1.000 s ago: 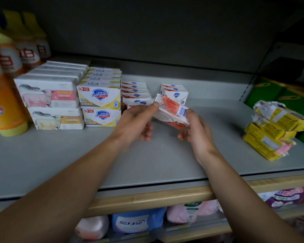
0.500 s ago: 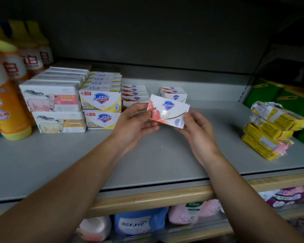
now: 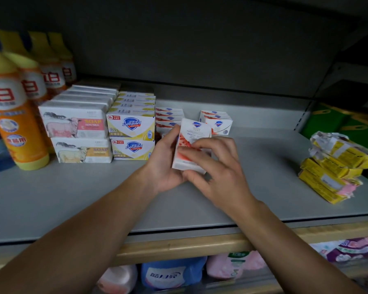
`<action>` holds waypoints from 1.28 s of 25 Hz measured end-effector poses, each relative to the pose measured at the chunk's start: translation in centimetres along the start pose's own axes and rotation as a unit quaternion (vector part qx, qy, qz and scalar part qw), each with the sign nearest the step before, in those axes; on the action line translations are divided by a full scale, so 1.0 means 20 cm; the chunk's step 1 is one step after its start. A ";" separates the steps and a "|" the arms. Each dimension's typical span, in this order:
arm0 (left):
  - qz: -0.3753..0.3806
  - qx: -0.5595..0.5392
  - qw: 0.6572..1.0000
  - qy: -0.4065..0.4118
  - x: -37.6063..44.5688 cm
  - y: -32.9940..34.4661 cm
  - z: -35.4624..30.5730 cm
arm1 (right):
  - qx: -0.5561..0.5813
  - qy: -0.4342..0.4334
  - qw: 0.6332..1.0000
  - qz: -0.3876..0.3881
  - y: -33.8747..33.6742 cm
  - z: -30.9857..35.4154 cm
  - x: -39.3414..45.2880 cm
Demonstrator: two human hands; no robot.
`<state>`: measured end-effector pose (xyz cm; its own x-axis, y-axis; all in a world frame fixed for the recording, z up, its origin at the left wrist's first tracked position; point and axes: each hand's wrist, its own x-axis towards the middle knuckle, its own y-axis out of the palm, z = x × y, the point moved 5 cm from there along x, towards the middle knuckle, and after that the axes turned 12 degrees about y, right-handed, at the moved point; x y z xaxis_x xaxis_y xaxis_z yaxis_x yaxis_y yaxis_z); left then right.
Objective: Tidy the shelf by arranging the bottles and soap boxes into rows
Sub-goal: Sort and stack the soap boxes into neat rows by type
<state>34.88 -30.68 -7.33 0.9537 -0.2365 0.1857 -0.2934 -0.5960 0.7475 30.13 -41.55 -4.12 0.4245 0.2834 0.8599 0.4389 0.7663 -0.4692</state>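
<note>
Both the left hand (image 3: 165, 164) and right hand (image 3: 218, 177) clamp the soap box (image 3: 192, 145) above the shelf (image 3: 94, 198); set down carelessly, it could topple the neighbouring red row (image 3: 168, 117).

Both forearms extended forward — left hand (image 3: 165, 164) cupped, fingers curled; right hand (image 3: 218, 172) fingers bent, pinching grip — hands touching.

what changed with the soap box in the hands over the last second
Both hands kept hold of the red-and-white soap box and turned it from lying sideways to standing on end, printed face to the camera. The left hand cups its left side; the right hand now lies across its front. The shelved soap stacks and bottles stayed put.
</note>
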 end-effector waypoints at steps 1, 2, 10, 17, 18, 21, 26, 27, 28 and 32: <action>0.004 -0.003 1.000 0.006 0.00 0.00 0.00 | 0.000 0.007 1.000 -0.010 -0.02 -0.01 0.00; 0.006 -0.006 1.000 0.013 0.00 0.00 0.00 | 0.008 0.027 0.999 -0.022 -0.04 -0.02 0.01; -0.059 0.261 0.950 0.163 -0.01 -0.04 -0.06 | 0.272 0.379 0.885 -0.017 -0.14 -0.30 0.01; -0.062 0.435 0.874 0.206 -0.08 0.01 -0.11 | 0.118 0.353 0.906 0.199 -0.11 -0.35 0.04; -0.067 0.464 0.859 0.205 -0.10 0.02 -0.12 | 0.106 0.351 0.908 0.201 -0.11 -0.36 0.06; -0.137 0.608 0.738 0.258 -0.12 0.07 -0.27 | 0.058 0.342 0.919 0.189 -0.10 -0.38 0.09; -0.151 0.787 0.421 0.425 -0.23 0.15 -0.63 | -0.036 0.269 0.936 0.222 0.08 -0.38 0.12; -0.155 0.823 0.373 0.399 -0.23 0.11 -0.66 | -0.045 0.263 0.936 0.231 0.13 -0.38 0.12; -0.155 0.855 0.341 0.358 -0.22 0.05 -0.67 | -0.053 0.257 0.936 0.235 0.17 -0.38 0.13; -0.128 0.907 0.287 0.282 -0.19 -0.12 -0.58 | -0.091 0.207 0.939 0.260 0.33 -0.39 0.15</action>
<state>32.68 -19.35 -2.50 0.6686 -0.1503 0.7283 0.7262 -0.0788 -0.6829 40.55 -40.16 -6.23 0.8733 0.3148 0.3718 0.1998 0.4647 -0.8626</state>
